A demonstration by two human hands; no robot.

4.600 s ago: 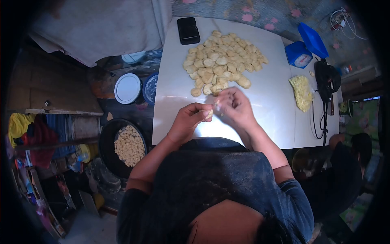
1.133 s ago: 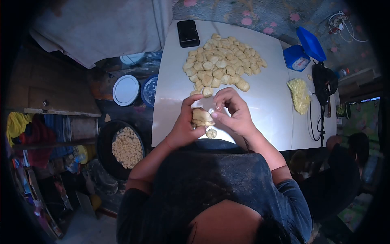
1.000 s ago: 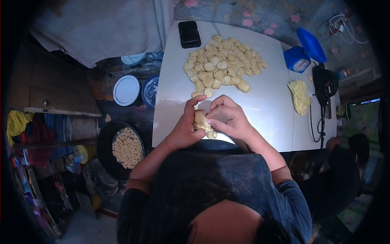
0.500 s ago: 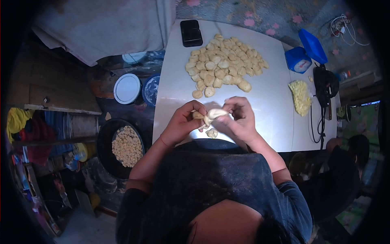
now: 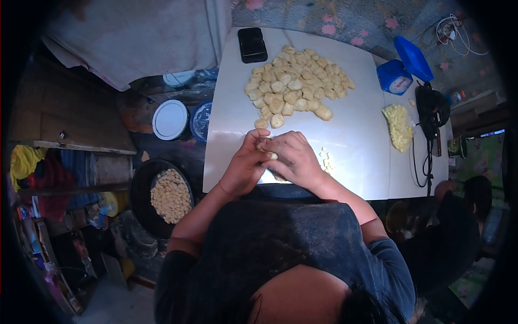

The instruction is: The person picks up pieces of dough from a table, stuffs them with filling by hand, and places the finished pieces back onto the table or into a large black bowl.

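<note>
My left hand [image 5: 247, 164] and my right hand [image 5: 294, 157] meet over the near part of the white table [image 5: 356, 146], with fingers bent around a piece of pale dough [image 5: 272, 155]. Only a little of the dough shows between the fingers. Beyond the hands lies a large pile of round dough pieces [image 5: 294, 86]; one piece [image 5: 261, 123] sits at its near left edge. Small yellowish bits [image 5: 326, 160] are scattered beside my right hand. Another lump [image 5: 278, 176], partly hidden, lies below the hands.
A black case [image 5: 252, 45] sits at the far left of the table. At the right are a blue scale [image 5: 394, 77], a bag of yellow pieces [image 5: 399, 128] and a black cord [image 5: 429, 156]. A dark tub [image 5: 141, 202] stands left; a person [image 5: 450, 237] is at lower right.
My right hand has moved left and closed in against my left hand. The dough, stretched between them before, is now mostly covered. The small bits on the table have come into view.
</note>
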